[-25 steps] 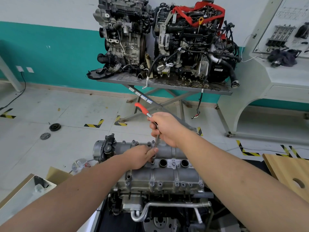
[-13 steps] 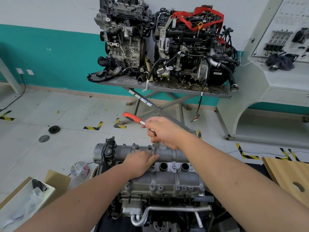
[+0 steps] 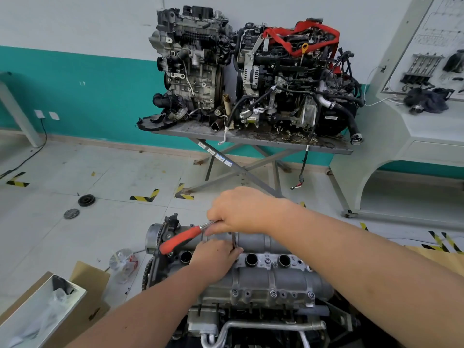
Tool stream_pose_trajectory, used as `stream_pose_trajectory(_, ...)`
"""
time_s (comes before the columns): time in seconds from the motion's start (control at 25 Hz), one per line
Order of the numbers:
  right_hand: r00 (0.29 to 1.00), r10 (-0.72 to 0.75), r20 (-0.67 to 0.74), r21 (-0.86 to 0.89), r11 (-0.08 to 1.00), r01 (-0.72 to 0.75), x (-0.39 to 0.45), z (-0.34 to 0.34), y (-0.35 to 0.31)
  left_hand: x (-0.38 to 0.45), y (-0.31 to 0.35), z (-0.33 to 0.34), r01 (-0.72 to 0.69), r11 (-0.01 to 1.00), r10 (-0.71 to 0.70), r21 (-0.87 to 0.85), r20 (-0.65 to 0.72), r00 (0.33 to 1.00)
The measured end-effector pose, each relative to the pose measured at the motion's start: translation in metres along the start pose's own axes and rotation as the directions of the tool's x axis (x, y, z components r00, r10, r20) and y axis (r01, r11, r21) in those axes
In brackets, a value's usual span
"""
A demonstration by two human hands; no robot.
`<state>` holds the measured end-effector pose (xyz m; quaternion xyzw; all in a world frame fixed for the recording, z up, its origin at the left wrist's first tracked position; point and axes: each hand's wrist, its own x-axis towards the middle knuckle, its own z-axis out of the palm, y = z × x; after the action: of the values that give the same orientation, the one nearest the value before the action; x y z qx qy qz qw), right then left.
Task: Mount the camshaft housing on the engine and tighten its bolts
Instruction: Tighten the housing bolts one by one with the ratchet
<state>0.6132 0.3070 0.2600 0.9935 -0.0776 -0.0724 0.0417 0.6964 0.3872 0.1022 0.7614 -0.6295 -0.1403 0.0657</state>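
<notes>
Ratchet (image 3: 184, 237) head hidden under right hand (image 3: 241, 212), left hand (image 3: 213, 257) covering bolt

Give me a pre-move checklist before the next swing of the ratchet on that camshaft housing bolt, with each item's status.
1. Right hand grips the ratchet near its head: ok.
2. Left hand steadies the extension bar at the camshaft housing: ok.
3. Extension bar stands roughly upright: ok.
4. Socket fully seated on the bolt: cannot tell, the left hand's fingers hide it.
5. Swing path clear for the red handle, which lies close over the housing's chain end: cannot tell.
6. Front-edge bolts in place: ok; tightness: cannot tell.
</notes>
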Motion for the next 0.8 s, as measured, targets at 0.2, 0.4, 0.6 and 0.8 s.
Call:
stream_pose_trajectory(0.2, 0.847, -0.108, -0.520, -0.211, 0.977, -0.005, -0.014, 0.031, -0.007, -0.005, 0.009, -0.004, -0.010, 0.990, 0.003, -0.142, -0.055, 0.999)
stream_pose_trajectory(0.4, 0.484, 0.283, -0.828, 0.253, 0.959, -0.128, -0.014, 0.076, -0.030, -0.008, 0.004, -0.002, 0.021, 0.950, -0.041, -0.313, -0.058, 0.997)
stream_pose_trajectory(0.6, 0.584, 0.650, -0.486, 0.866, 0.449, 0.221, -0.009, 0.077, -0.049, -0.007, 0.003, -0.003, 0.013, 1.000, -0.013, 0.004, -0.044, 0.999)
stream_pose_trajectory(0.8, 0.812, 0.574, 0.105, 0.833, -0.497, 0.244, -0.012, 0.062, -0.031, -0.003, -0.003, 0.006, -0.016, 0.992, 0.007, -0.123, -0.073, 0.997)
